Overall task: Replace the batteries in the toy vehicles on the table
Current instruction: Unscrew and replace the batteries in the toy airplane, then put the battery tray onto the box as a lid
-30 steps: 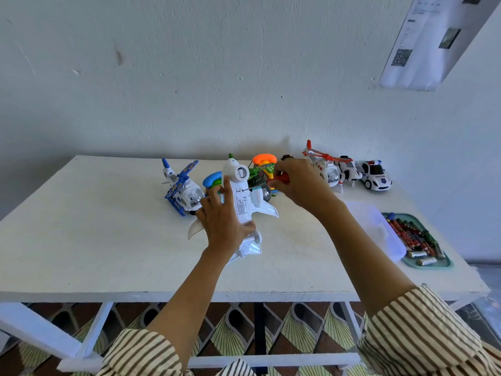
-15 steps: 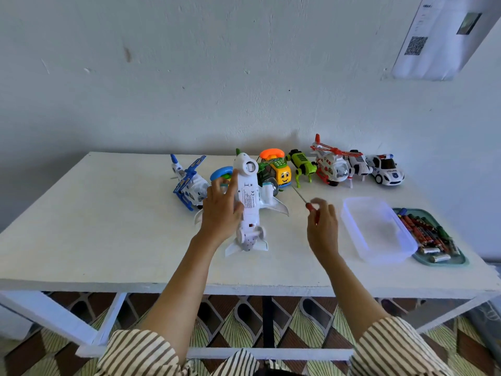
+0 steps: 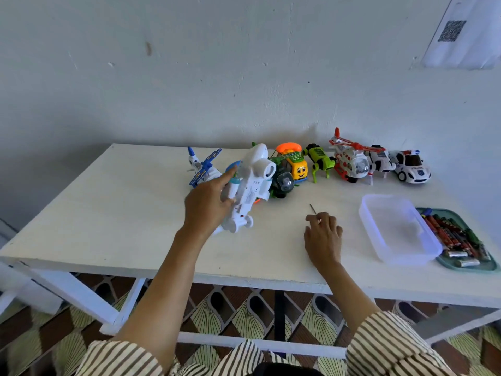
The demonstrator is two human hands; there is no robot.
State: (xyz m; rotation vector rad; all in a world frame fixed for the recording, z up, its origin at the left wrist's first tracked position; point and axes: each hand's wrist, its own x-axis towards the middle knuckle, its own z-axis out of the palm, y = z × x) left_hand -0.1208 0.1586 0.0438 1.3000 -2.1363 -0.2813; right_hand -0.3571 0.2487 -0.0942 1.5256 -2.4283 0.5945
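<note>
Right hand [image 3: 322, 234] sat nearest, low at the worktop [image 3: 122, 213], fingers curled round a screwdriver [image 3: 313, 208]. Only the thin shaft showed, pointing away and slightly left. Could not tell whether the hand rested on the surface.

Left hand [image 3: 208, 204], left of it and a little farther out, gripped the white toy plane [image 3: 249, 185], raised and tilted, with the labelled underside turned toward the right hand. Its long axis ran near to far, tail toward the person and nose away. Bare worktop lay between tip and belly, with nothing in the path. Judged that the driver must travel left and forward to reach the battery cover; the screw was too small to locate.

On the right were a clear plastic container [image 3: 406, 256] and, touching or just beside it, a green tray [image 3: 488, 267] of batteries [image 3: 450, 234].

Along the far row by the wall stood a blue helicopter [image 3: 203, 169], a dark green toy [image 3: 283, 180] close behind the plane, a yellow phone car [image 3: 294, 164], a green robot dog [image 3: 320, 158], a red-white helicopter [image 3: 349, 161] and a police car [image 3: 410, 166].
</note>
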